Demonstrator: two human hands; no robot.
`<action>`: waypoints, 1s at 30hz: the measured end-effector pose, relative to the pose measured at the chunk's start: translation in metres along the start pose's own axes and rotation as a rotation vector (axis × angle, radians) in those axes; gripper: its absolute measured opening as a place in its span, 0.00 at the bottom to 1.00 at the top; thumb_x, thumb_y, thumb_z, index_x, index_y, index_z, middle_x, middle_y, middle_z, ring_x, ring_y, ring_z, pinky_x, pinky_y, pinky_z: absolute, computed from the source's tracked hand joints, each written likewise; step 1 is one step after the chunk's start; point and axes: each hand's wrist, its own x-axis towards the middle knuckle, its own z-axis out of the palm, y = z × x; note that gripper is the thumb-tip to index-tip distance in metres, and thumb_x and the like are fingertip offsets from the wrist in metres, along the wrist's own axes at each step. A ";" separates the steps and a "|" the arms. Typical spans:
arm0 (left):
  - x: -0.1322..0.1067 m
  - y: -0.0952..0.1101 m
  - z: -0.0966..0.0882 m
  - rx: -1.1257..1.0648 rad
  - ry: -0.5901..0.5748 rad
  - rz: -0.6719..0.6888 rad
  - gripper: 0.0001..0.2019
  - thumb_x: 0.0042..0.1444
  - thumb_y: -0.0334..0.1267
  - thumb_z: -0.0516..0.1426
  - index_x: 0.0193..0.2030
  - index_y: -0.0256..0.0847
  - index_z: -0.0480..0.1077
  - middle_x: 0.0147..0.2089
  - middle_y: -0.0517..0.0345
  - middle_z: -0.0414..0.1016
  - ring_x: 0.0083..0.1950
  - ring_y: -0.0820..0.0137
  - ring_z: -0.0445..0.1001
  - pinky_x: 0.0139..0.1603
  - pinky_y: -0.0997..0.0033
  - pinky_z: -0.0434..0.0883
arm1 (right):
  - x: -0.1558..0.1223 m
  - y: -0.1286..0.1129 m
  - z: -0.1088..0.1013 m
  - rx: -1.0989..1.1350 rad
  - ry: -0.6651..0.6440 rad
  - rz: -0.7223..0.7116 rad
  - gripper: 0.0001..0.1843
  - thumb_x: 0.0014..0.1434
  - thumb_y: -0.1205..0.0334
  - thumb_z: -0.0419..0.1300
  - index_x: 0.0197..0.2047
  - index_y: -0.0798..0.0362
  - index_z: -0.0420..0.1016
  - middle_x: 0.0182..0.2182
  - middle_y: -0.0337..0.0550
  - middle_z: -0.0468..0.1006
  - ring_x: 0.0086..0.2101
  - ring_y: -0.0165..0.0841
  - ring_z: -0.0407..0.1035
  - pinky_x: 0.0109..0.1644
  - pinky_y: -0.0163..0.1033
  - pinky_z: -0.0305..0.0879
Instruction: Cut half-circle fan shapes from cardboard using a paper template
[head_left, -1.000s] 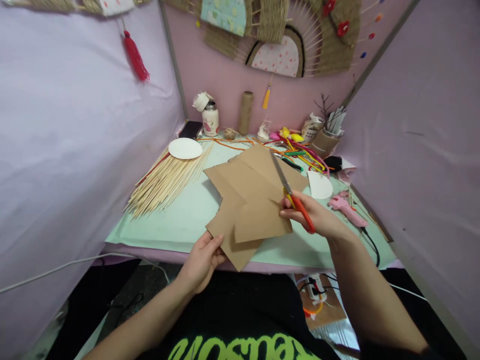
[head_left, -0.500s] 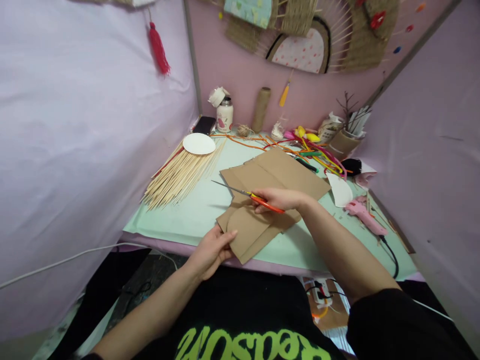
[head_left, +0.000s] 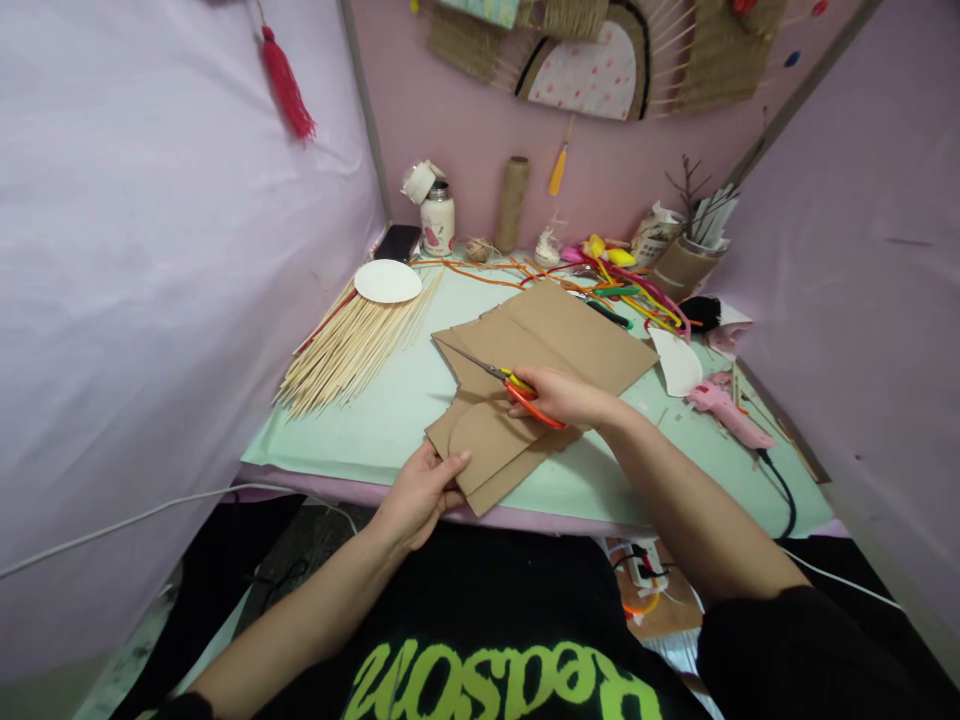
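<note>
My left hand (head_left: pixel 426 492) pinches the near left edge of a piece of brown cardboard (head_left: pixel 491 445), thumb on top and fingers beneath. A curved line shows on that piece. Above the cardboard, my right hand (head_left: pixel 559 395) is closed round the orange and yellow handles of a pair of scissors (head_left: pixel 480 364). The blades point to the far left and look nearly together, with no cardboard between them that I can see. A larger cardboard sheet (head_left: pixel 555 320) lies behind and under the scissors on the pale green tabletop.
Thin bamboo sticks (head_left: pixel 352 350) lie at the left, with a white disc (head_left: pixel 388 282) on their far end. A pink glue gun (head_left: pixel 729 415) with a black cord rests at the right. Pipe cleaners (head_left: pixel 637 290), pliers (head_left: pixel 609 314) and a white bottle (head_left: pixel 437 222) are at the back.
The scissors' handles have spread slightly in my right hand, showing more of the yellow one. My left hand keeps its pinch on the cardboard. The whole view has shifted slightly.
</note>
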 end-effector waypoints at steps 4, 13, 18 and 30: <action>0.000 0.000 0.001 0.004 0.007 0.009 0.24 0.48 0.36 0.66 0.53 0.41 0.67 0.52 0.46 0.76 0.46 0.59 0.78 0.43 0.58 0.78 | -0.003 0.001 0.004 -0.018 0.057 -0.014 0.12 0.53 0.54 0.62 0.34 0.52 0.65 0.32 0.40 0.74 0.32 0.31 0.66 0.34 0.33 0.56; 0.000 0.000 0.005 0.037 0.074 0.015 0.24 0.48 0.35 0.65 0.52 0.38 0.66 0.52 0.44 0.76 0.44 0.60 0.79 0.39 0.61 0.79 | -0.011 0.004 0.005 -0.024 0.211 0.023 0.13 0.50 0.55 0.64 0.31 0.52 0.64 0.28 0.38 0.72 0.28 0.30 0.63 0.30 0.33 0.54; -0.001 0.000 0.004 0.057 0.103 0.032 0.24 0.49 0.35 0.64 0.52 0.38 0.66 0.53 0.44 0.75 0.45 0.61 0.78 0.40 0.63 0.79 | -0.040 0.009 -0.002 0.298 0.505 0.179 0.14 0.51 0.51 0.63 0.33 0.52 0.67 0.29 0.40 0.74 0.28 0.31 0.66 0.30 0.34 0.59; 0.000 0.004 0.003 0.131 0.166 0.029 0.20 0.50 0.33 0.63 0.51 0.38 0.67 0.49 0.46 0.78 0.43 0.64 0.80 0.39 0.67 0.79 | -0.102 0.006 0.039 0.897 0.547 0.230 0.20 0.52 0.45 0.64 0.37 0.52 0.69 0.40 0.48 0.79 0.36 0.36 0.74 0.40 0.42 0.71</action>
